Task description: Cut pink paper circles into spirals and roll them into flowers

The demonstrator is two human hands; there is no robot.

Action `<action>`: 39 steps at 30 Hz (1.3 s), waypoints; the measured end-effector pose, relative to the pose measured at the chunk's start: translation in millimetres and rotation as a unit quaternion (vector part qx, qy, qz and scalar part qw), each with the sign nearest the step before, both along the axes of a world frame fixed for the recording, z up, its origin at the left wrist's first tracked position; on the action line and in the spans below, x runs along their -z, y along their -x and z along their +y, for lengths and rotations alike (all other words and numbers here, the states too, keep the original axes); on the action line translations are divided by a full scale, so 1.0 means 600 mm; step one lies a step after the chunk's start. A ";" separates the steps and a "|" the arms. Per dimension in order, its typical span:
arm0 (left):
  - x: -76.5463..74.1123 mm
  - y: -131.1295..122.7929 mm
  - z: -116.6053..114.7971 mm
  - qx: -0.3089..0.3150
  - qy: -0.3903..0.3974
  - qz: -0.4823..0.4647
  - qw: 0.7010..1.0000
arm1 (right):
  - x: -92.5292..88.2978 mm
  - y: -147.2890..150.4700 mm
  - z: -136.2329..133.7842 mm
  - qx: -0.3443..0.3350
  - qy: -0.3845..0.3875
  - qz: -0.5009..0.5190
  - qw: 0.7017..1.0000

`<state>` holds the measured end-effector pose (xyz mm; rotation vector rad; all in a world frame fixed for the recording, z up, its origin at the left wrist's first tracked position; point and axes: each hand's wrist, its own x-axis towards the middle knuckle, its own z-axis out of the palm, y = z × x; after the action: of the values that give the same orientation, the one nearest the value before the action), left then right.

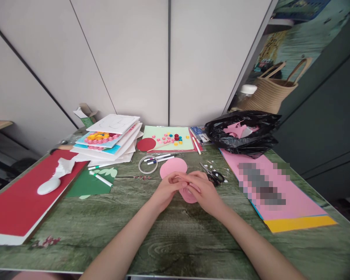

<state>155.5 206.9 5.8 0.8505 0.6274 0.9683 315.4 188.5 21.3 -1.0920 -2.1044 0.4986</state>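
Observation:
Near the middle of the table, my left hand (pixel 167 189) and my right hand (pixel 204 191) meet, fingertips pinched together. Between them is a piece of pink paper (pixel 189 197) whose lower part hangs in a rounded, curled shape. The fingers cover its upper part. Just beyond my left hand lie overlapping pink paper circles (pixel 173 165). Black-handled scissors (pixel 215 175) rest beside my right hand, with small white scraps around them. A roll of tape (pixel 148 165) and several markers (pixel 159 158) are to the left of the circles.
Rolled paper pieces sit on a pale green sheet (pixel 151 132) at the back. A stack of papers (pixel 113 124), a green sheet (pixel 87 184) and a red board (pixel 32 194) are left. A black plastic bag (pixel 239 144) and pink sheets (pixel 297 198) are right.

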 end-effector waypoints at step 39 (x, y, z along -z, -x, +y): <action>0.005 -0.008 -0.003 -0.009 0.005 -0.003 1.000 | 0.005 0.000 0.002 0.043 -0.020 0.011 0.999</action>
<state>160.2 205.2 3.0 0.8353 0.6352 0.9825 315.5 190.0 18.4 -1.1439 -2.0309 0.4239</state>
